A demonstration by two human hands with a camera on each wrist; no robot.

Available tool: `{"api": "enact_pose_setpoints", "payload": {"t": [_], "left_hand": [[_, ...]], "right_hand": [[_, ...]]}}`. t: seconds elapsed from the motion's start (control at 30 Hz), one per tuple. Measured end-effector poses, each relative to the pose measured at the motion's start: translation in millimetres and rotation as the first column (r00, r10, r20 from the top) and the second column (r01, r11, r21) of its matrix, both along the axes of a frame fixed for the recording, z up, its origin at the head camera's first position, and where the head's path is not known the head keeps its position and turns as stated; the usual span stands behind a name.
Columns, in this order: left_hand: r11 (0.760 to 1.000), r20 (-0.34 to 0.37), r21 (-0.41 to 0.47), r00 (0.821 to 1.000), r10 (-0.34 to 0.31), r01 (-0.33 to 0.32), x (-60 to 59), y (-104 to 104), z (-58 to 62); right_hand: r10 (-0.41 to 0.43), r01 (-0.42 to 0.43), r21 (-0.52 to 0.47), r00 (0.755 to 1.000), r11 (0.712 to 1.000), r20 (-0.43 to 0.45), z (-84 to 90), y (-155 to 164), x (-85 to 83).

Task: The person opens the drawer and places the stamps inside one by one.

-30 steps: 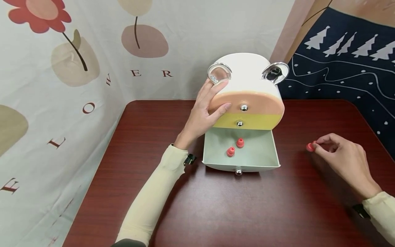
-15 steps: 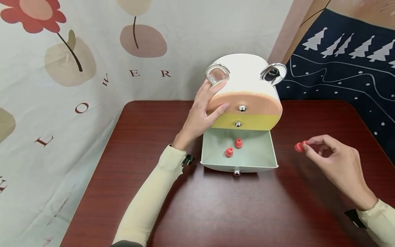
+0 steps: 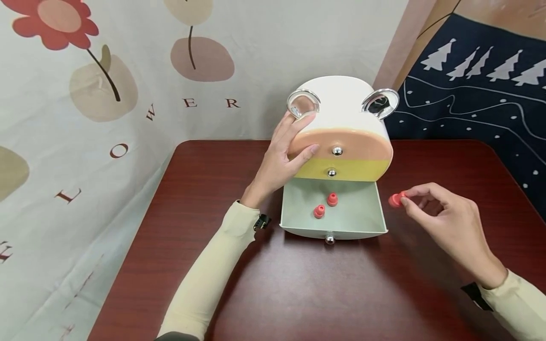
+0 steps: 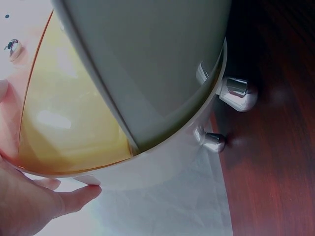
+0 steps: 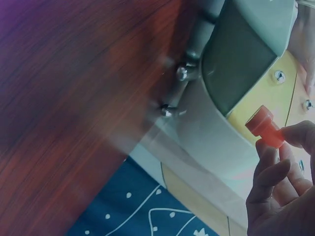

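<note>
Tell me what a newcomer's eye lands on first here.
First, the rounded drawer box at the back of the dark red table, its green bottom drawer pulled open with two red caps inside. The left hand rests on the box's side. Just right of the drawer, the right hand pinches a third red cap.

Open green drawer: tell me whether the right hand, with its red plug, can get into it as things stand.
Probably yes. The green drawer is pulled out and open on top, the right hand pinches the red plug just beside its right wall, and nothing lies between.
</note>
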State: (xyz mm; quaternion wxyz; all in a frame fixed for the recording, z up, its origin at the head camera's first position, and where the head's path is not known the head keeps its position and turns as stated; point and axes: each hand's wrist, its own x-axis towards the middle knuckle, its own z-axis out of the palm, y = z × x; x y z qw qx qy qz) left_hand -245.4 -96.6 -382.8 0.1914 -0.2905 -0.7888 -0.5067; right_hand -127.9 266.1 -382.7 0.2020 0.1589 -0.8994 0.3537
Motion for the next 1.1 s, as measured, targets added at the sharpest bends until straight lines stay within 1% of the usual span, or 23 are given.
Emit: {"api": "enact_pose_setpoints", "payload": {"t": [0.3,0.53,0.83,1.1], "left_hand": [[1.000,-0.020,0.004,1.000,0.002,-0.002,-0.4,-1.0,-0.5],[1.000,-0.012,0.004,1.000,-0.004,0.004,-0.8,1.5,-1.2],[1.000,-0.027,0.004,1.000,-0.003,0.003,-2.2,0.9,-1.9],[1.000,-0.020,-0.007,1.000,0.000,0.000,0.0,0.5,-0.5]], "right_hand": [[0.029,-0.029,0.004,0.999,1.000,0.017,-1.6,-21.1,-1.6],[0.051,-0.051,0.034,0.999,0.998,0.019,-2.8,-31.6,-3.1],[0.091,-0.092,0.062,0.996,0.994,0.013,-12.4,-51.6,-11.5],[0.125,-0.126,0.045,0.992,0.991,0.035,-25.7,-65.7,-17.9]]}}
